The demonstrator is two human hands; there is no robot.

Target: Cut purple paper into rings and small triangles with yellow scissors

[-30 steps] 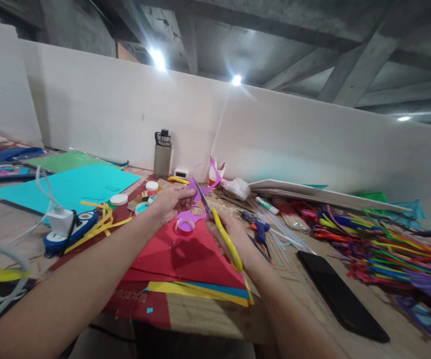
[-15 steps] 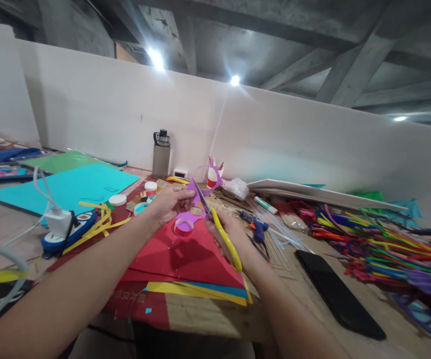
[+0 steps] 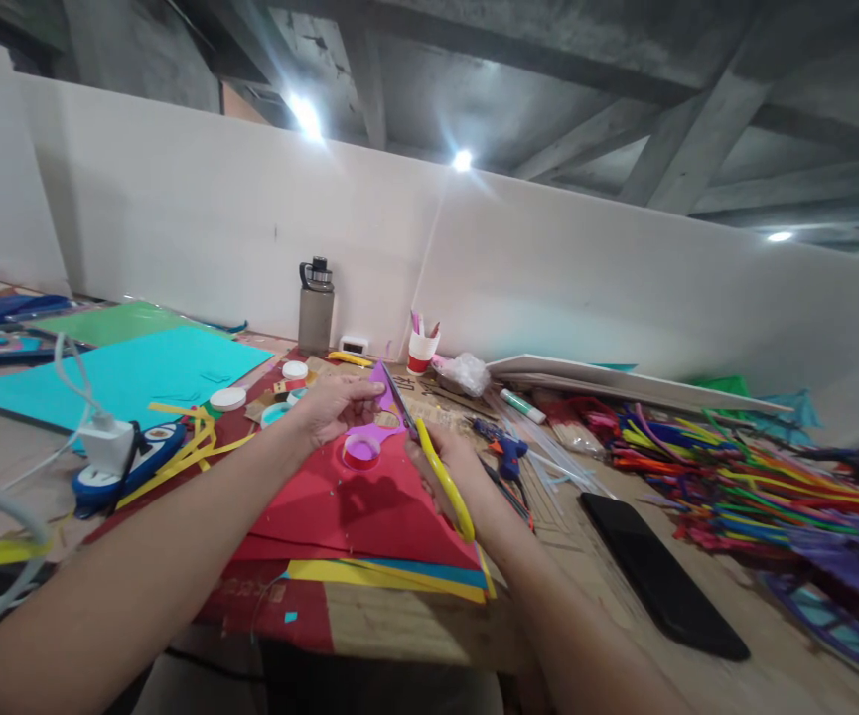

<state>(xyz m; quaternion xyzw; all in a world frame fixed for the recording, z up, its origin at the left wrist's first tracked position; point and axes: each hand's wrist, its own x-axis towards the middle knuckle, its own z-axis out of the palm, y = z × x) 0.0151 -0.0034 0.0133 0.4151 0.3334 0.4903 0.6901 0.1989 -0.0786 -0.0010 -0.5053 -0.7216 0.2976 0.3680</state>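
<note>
My left hand [image 3: 336,407] pinches a piece of purple paper [image 3: 379,377] above a stack of coloured sheets. In my right hand [image 3: 453,462] are scissors with a yellow handle [image 3: 448,485], the fingers wrapped round the grips. Their blades point up and away, against the right side of the purple paper; whether the blades are fully closed I cannot tell. Just below my hands a small red-and-purple paper ring [image 3: 361,453] rests on the red paper [image 3: 391,511].
Yellow paper strips [image 3: 202,437] and a blue power strip [image 3: 127,467] lie left. Behind stand a bottle [image 3: 316,313] and a pen cup [image 3: 422,353]. To the right are a blue glue gun [image 3: 509,457], a black phone [image 3: 659,576] and colourful pipe cleaners [image 3: 757,487].
The thin curl of purple paper that looped out to the right of the scissors no longer shows there. Both hands stay nearly in place, and the whole view has shifted slightly.
</note>
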